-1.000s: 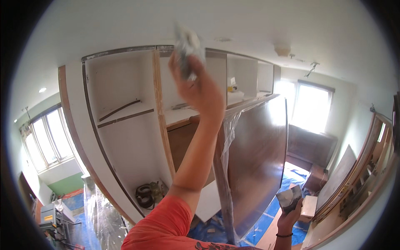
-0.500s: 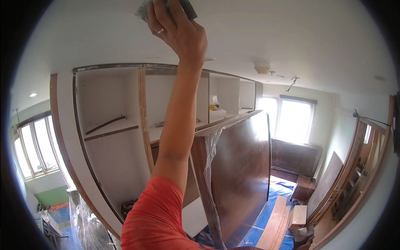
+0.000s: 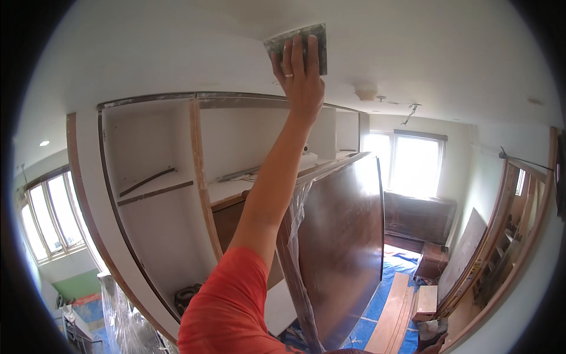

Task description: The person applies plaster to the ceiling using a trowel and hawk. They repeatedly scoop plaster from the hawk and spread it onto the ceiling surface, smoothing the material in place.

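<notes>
My left hand [image 3: 302, 79] is raised overhead at the end of my outstretched arm in a red sleeve. It grips a wide, dark, flat putty scraper [image 3: 319, 53] smeared with pale filler, its fingers laid along the blade and the thumb hidden. The scraper lies against or very close to the white ceiling [image 3: 177, 53]. Low at the right edge of view, my right hand [image 3: 437, 344] shows only in part and in shadow. It closes around a dark, flat piece with greyish smears [image 3: 433, 328], whose kind I cannot make out.
Below the ceiling stands an open white built-in cabinet [image 3: 147, 147]. A large brown panel [image 3: 342, 248], partly wrapped in plastic, leans in front of it. Wooden planks [image 3: 389, 312] lie on a blue tarp [image 3: 368, 321]. A ceiling fixture base [image 3: 365, 93] and dangling wires [image 3: 410, 113] are to the right.
My left hand has swept the scraper right and lower in view across the ceiling. The whole scraper now shows. My right hand has barely moved.
</notes>
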`<state>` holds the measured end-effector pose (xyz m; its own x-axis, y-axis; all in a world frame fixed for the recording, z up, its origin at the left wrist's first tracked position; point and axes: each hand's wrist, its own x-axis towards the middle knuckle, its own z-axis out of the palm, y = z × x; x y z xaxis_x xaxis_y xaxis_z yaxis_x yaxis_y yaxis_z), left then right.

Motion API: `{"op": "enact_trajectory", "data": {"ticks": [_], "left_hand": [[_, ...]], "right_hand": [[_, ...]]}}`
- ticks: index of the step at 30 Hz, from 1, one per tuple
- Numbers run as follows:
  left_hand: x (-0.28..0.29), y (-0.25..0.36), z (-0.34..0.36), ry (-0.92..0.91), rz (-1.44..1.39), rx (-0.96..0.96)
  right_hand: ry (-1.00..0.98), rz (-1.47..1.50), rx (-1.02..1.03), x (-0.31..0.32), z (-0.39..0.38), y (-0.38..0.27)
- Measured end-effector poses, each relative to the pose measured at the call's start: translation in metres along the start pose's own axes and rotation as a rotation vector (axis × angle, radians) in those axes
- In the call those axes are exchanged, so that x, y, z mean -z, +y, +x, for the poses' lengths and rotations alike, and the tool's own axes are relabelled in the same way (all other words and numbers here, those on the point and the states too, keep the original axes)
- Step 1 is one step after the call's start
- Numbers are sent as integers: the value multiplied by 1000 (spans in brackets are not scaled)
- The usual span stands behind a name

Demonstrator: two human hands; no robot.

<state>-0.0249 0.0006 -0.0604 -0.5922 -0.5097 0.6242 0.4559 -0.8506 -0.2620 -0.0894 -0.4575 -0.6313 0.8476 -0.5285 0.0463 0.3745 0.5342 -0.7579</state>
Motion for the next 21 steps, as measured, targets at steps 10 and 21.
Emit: {"op": "enact_trajectory", "data": {"ticks": [10,21], "left_hand": [[53,-55,119,306,117,123],[8,-1,44,134,99,11]], "right_hand": [[-13,-17,15,0,3,7],[-17,-14,28,14,-1,13]]}}
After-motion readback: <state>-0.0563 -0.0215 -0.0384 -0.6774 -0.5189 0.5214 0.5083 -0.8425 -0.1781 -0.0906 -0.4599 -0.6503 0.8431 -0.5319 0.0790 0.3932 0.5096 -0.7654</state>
